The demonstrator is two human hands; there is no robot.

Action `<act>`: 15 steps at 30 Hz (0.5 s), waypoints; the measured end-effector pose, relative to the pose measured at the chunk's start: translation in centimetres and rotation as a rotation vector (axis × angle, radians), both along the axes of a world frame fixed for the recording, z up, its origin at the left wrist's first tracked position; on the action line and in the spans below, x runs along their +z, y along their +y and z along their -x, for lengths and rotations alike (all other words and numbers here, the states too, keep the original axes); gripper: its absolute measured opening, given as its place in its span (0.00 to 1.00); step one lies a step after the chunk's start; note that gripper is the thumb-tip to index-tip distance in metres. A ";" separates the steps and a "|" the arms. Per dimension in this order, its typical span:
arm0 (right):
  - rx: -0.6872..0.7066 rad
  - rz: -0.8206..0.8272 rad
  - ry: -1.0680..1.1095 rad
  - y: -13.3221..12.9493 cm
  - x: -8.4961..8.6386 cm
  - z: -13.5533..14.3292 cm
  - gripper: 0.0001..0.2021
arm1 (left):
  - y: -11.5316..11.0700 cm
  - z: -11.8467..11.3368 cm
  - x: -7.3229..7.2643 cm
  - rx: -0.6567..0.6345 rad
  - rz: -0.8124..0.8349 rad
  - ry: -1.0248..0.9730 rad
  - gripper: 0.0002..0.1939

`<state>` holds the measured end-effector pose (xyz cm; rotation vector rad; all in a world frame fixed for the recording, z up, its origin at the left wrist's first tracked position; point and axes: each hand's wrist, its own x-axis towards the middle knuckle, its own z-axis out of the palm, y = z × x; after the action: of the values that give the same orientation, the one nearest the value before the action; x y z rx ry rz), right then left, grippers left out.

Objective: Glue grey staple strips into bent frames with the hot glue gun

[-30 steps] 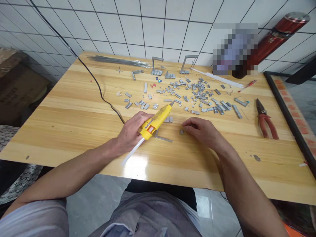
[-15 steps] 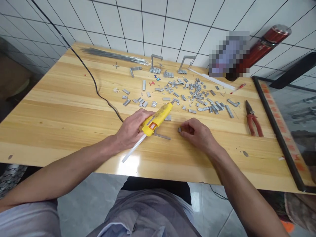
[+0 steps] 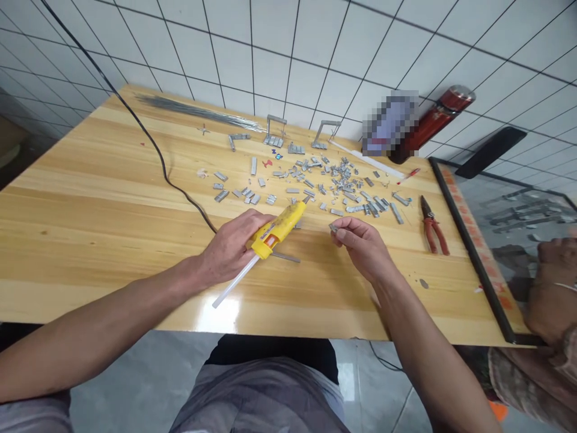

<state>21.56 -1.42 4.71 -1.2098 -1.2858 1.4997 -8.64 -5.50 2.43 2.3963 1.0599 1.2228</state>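
Observation:
My left hand (image 3: 237,243) is closed around a yellow glue gun (image 3: 282,228), its nozzle pointing up and away. A clear glue stick (image 3: 234,282) juts from the back of the gun. In my right hand (image 3: 363,243), a small grey staple block (image 3: 333,228) is pinched between thumb and fingers. Partly hidden under the gun, a thin grey staple strip (image 3: 287,257) lies on the table. Many loose staple pieces (image 3: 345,174) are strewn beyond both hands. Two small upright frames built of staples, a left frame (image 3: 275,132) and a right frame (image 3: 321,133), stand near the wall.
A bundle of thin metal wires (image 3: 198,112) lies along the back of the wooden table (image 3: 112,240). Red-handled pliers (image 3: 433,225) rest at right, beside a black-framed glass panel (image 3: 471,252). Another person's hand (image 3: 554,282) is over that panel. A black cable (image 3: 157,150) crosses the left side.
My right hand has lifted the small staple block off the table and turned it upward. The view has swung right, and another person's hand has come in at the right edge.

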 end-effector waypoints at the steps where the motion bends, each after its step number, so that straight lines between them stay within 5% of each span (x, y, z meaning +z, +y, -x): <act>1: 0.008 0.012 0.030 0.1 0.4 0.2 0.13 | -0.1 0.0 0.0 -0.005 -0.006 -0.001 0.15; 6: 0.034 0.075 0.183 0.8 1.5 1.3 0.16 | -0.4 -0.5 0.4 -0.026 -0.018 -0.014 0.15; 15: 0.030 0.104 0.277 0.8 0.2 2.7 0.16 | -0.6 -0.7 0.2 -0.087 -0.080 0.037 0.21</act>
<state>18.85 -0.67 4.94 -1.0079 -1.0562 1.7065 -7.94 -6.10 2.64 2.5060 0.9221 1.2181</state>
